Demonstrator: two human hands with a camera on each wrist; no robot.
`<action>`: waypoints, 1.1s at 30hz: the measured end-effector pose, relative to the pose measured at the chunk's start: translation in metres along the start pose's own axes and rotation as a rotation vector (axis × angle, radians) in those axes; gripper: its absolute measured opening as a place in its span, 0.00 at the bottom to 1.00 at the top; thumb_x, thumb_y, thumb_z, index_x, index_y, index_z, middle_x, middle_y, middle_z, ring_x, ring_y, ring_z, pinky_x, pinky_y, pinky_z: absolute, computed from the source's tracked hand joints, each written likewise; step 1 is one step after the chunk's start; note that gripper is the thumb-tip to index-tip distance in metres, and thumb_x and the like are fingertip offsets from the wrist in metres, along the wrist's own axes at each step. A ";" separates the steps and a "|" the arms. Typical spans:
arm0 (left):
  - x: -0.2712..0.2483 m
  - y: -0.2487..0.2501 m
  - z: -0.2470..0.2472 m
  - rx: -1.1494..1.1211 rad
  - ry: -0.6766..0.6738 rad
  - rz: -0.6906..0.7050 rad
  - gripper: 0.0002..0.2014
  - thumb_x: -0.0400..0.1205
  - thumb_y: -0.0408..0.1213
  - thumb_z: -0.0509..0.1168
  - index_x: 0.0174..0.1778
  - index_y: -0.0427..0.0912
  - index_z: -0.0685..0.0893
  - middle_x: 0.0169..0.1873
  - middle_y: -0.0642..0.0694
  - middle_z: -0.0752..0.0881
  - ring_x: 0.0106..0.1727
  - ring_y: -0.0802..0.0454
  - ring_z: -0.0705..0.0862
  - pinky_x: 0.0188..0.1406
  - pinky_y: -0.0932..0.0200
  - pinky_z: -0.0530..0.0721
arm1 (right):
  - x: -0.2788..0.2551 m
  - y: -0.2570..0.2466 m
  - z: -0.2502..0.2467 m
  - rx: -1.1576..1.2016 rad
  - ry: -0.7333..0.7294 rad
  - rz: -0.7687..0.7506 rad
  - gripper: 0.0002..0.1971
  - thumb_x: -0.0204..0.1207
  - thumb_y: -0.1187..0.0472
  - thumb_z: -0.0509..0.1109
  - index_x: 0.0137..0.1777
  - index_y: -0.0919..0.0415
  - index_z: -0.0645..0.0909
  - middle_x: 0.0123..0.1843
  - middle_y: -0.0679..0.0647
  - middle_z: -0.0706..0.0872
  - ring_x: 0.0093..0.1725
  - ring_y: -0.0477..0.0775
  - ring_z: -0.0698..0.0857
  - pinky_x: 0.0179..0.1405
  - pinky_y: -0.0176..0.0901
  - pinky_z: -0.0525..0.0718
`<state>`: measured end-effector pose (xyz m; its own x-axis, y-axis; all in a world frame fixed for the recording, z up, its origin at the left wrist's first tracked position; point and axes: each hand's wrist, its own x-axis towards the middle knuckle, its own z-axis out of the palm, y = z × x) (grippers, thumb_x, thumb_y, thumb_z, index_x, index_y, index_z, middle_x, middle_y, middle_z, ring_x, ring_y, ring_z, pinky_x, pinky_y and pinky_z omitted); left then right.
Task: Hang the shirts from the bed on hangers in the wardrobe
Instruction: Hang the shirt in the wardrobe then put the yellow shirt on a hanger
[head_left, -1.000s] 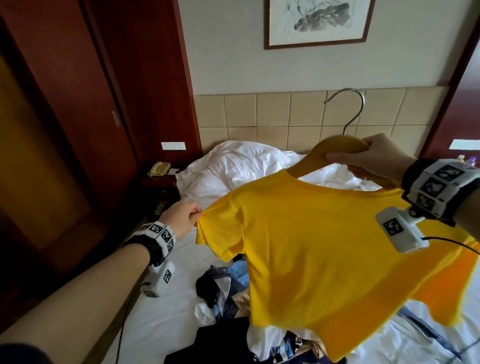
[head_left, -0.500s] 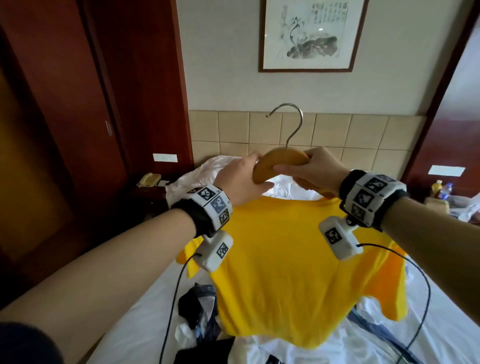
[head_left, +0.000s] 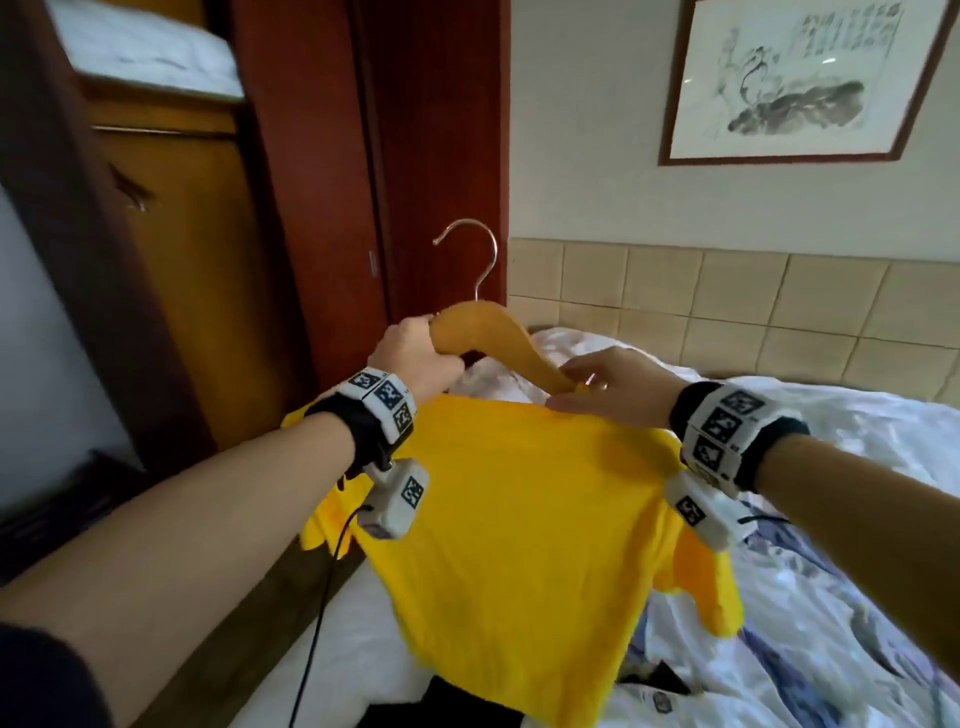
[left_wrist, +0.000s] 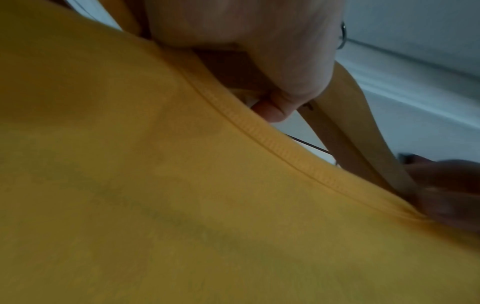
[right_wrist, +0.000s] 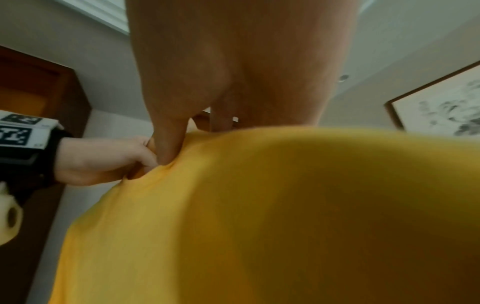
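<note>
Left hand (head_left: 415, 358) grips wooden hanger (head_left: 498, 338) upright while right hand (head_left: 608, 387) pinches yellow T-shirt (head_left: 519, 509) collar, apparently seating it on the hanger arm.

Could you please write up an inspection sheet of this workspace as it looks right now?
Surface: bed with rumpled white bedding.
Job's things: yellow shirt draped on a wooden hanger, held up above the bed; its metal hook is free, not on any rail. The wardrobe stands open to the left.
Clutter: dark and patterned clothes lie on the bed under the shirt.
Grippers: left hand has its grip round the hanger's left arm; right hand pinches the shirt at the collar, against the hanger's right arm.
Cables: a black cable hangs from the left wrist camera.
Surroundings: framed ink picture on the wall, beige tiled headboard.
</note>
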<state>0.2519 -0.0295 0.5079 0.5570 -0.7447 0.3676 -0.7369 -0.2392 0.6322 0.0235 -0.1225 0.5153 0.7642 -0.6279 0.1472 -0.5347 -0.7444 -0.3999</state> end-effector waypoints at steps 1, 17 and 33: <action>-0.002 -0.013 -0.013 -0.006 0.021 -0.041 0.07 0.66 0.44 0.71 0.37 0.49 0.83 0.31 0.50 0.84 0.34 0.44 0.84 0.32 0.58 0.80 | 0.006 -0.011 0.007 -0.004 -0.019 -0.053 0.15 0.75 0.39 0.73 0.58 0.41 0.82 0.48 0.40 0.84 0.47 0.41 0.80 0.47 0.36 0.76; -0.039 -0.260 -0.309 0.207 0.318 -0.423 0.14 0.73 0.33 0.70 0.55 0.40 0.81 0.46 0.41 0.84 0.47 0.41 0.83 0.44 0.53 0.80 | 0.104 -0.322 0.146 0.121 -0.290 -0.375 0.17 0.82 0.54 0.70 0.67 0.60 0.75 0.58 0.62 0.85 0.53 0.63 0.86 0.49 0.58 0.85; -0.245 -0.500 -0.588 0.784 0.261 -0.894 0.39 0.80 0.52 0.67 0.84 0.49 0.56 0.71 0.40 0.76 0.71 0.37 0.74 0.67 0.36 0.76 | 0.179 -0.704 0.339 0.194 -0.383 -0.623 0.08 0.76 0.58 0.70 0.46 0.60 0.74 0.44 0.54 0.78 0.42 0.55 0.79 0.27 0.42 0.72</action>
<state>0.7090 0.6385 0.5025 0.9806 0.0009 0.1962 -0.0356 -0.9826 0.1824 0.6586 0.3665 0.5167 0.9951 0.0451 0.0877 0.0833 -0.8606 -0.5024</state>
